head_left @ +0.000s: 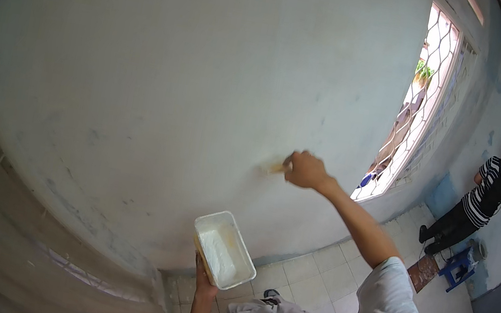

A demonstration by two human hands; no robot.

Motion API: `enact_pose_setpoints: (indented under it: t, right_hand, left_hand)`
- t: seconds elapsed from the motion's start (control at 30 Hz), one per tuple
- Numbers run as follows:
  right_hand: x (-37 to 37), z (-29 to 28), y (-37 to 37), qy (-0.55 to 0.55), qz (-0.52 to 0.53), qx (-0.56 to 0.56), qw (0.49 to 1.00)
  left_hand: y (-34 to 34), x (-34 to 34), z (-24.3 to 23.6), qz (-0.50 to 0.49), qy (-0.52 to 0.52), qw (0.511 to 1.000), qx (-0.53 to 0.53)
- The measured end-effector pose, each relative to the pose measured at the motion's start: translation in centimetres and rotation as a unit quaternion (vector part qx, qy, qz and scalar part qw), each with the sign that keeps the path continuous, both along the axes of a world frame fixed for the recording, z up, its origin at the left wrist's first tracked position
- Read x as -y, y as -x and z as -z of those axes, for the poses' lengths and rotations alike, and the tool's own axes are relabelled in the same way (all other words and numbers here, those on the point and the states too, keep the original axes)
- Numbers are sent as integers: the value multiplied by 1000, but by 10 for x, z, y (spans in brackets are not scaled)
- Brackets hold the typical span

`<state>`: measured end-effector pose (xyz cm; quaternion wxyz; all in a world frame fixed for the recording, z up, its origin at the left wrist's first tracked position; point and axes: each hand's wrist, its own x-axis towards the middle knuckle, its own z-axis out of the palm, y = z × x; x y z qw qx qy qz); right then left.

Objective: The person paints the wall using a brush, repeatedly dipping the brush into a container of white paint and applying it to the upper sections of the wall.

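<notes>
In my right hand (306, 170), raised at the wall, is a paintbrush (275, 169). Its pale head is against or very close to the wall, slightly blurred, and the fingers cover most of its handle. Lower down, my left hand (205, 279) grips a white rectangular tub (248, 266) from beneath and along its left side. White paint (220, 252) coats the inside of the tub, which tilts so that its open top shows. The pale wall (197, 81) in front of me carries several bluish-grey patches.
A window (407, 110) with a wavy metal grille is on the right. Beyond it, another person (489, 190) in a striped shirt works at the far wall, near a blue stool (458, 269). A sheer curtain (48, 255) hangs at lower left, above pale floor tiles (304, 268).
</notes>
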<state>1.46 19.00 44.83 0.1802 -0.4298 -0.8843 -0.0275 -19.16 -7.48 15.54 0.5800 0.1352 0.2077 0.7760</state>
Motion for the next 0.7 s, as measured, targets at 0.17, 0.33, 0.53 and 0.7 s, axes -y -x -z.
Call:
enact_pose_setpoints:
  t: [0.17,0.33,0.53,0.7]
  right_hand:
    - [-19,-224,15,-265,41,-221,938]
    - [33,-368,26,-207,45,-293,932]
    - [4,-181,66,-167,73,-204,962]
    - [68,52,42,75,49,-89,992]
  left_hand:
    - [10,-5,3,-13,10,999,30]
    - [0,7,-16,-29,-2,999,-40]
    - [8,34,23,-22,38,999,10]
    - [-5,58,-5,-33,44,998,18]
